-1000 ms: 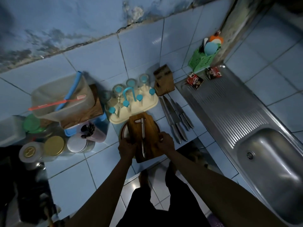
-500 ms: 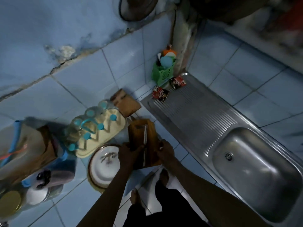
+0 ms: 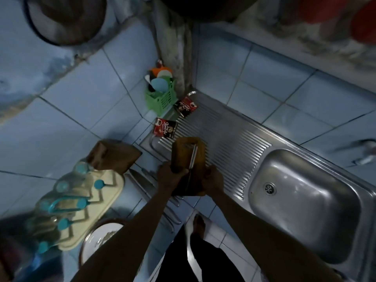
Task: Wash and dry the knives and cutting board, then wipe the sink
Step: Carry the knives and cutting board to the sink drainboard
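Observation:
Both my hands carry a brown wooden cutting board (image 3: 183, 151) with a knife (image 3: 192, 159) lying along it. My left hand (image 3: 168, 176) grips the board's left edge and my right hand (image 3: 212, 181) grips its right edge. The board hovers over the left end of the ribbed steel drainboard (image 3: 230, 143). The sink basin (image 3: 305, 202) with its drain lies to the right. More knives (image 3: 142, 181) lie on the tiled counter under and left of my left forearm, partly hidden.
A wooden knife block (image 3: 114, 155) and a cream glass rack (image 3: 81, 208) stand on the counter at left. A green basket (image 3: 160, 96) and two red sachets (image 3: 164, 128) sit at the drainboard's far end. A white plate (image 3: 99, 239) lies near the counter's edge.
My hands lifted the board with the knife off the plate and carried it right, from the tiled counter to above the drainboard. My view swung right toward the sink.

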